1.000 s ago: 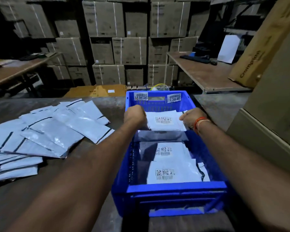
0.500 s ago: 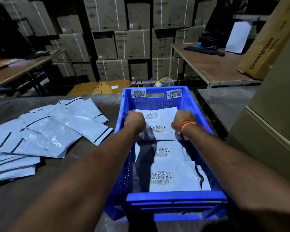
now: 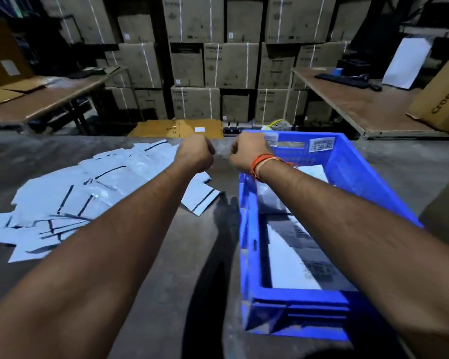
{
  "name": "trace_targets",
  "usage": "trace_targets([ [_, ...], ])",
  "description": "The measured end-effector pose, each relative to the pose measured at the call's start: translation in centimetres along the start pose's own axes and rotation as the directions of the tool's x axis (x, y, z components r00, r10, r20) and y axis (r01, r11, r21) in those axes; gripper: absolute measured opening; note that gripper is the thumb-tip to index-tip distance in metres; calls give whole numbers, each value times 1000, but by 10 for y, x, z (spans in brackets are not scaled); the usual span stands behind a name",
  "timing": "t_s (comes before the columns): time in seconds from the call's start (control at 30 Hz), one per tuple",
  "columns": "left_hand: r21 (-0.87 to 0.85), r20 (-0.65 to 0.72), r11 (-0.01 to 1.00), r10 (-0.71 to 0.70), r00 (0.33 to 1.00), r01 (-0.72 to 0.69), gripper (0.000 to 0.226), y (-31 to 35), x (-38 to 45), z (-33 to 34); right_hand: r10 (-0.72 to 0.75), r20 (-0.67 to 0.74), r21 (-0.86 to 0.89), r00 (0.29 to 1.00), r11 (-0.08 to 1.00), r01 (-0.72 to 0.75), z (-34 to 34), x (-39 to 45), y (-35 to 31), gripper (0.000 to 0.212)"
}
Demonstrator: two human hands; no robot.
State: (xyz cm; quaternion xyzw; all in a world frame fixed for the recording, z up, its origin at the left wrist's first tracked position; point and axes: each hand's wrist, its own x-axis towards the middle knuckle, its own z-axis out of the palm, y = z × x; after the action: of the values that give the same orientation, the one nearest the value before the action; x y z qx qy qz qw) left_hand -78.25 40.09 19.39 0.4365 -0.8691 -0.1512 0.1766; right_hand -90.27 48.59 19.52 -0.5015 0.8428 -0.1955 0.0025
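My left hand (image 3: 195, 152) and my right hand (image 3: 248, 154) hover side by side over the grey table (image 3: 166, 255), just left of the blue plastic crate (image 3: 353, 172). On both hands the fingers are curled into loose fists and nothing shows in them. An orange band circles my right wrist. White labelled parcels (image 3: 290, 263) lie inside the crate, partly hidden by my right forearm. A spread pile of grey-white mailer bags (image 3: 88, 190) covers the table to the left, under my left forearm.
Stacked cardboard boxes (image 3: 228, 66) fill the back wall. A wooden table (image 3: 360, 107) at the right carries a keyboard and a tall carton. Another wooden table (image 3: 49, 97) stands at the left. Flat cardboard (image 3: 176, 128) lies beyond the table's far edge.
Both hands have come up out of the crate and moved left to the gap between crate and mailer pile. The view has swung left, so the crate now sits at the right.
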Motion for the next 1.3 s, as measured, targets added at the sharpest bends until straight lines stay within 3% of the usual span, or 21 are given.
trace_targets([
  [0.27,59,105,994,89,990,-95,53,-135,23,1,50,175,-124,983,992,-29,98,34,-74,27],
  [0.43,88,244,983,139,960,-164,48,-190,29,29,132,300,-132,945,987,-96,188,29,-78,74],
  [0.63,88,239,978,162,958,-187,46,-235,27,53,207,298,-182,932,971,-158,246,28,-62,109],
  [0.73,87,229,978,165,959,-189,50,-252,28,61,197,319,-170,927,974,-148,250,33,-68,99],
  [0.83,93,229,975,176,957,-202,61,-257,22,65,161,204,-249,966,963,-107,244,21,-82,60],
  [0.9,132,207,968,185,961,-214,69,-257,18,65,104,151,-281,983,958,-58,237,8,-87,45],
  [1.0,221,156,936,244,957,-275,74,-255,11,61,89,59,-204,994,976,-75,213,-9,-87,32],
  [1.07,234,205,920,269,941,-314,77,-249,1,55,94,7,-123,996,988,-93,192,-18,-87,29],
  [1.2,149,208,955,223,952,-256,38,-237,-20,35,118,43,131,992,984,-123,157,-32,-79,33],
  [1.3,-100,177,987,138,974,-122,26,-244,-42,21,126,126,307,984,938,-159,134,-53,-69,31],
])
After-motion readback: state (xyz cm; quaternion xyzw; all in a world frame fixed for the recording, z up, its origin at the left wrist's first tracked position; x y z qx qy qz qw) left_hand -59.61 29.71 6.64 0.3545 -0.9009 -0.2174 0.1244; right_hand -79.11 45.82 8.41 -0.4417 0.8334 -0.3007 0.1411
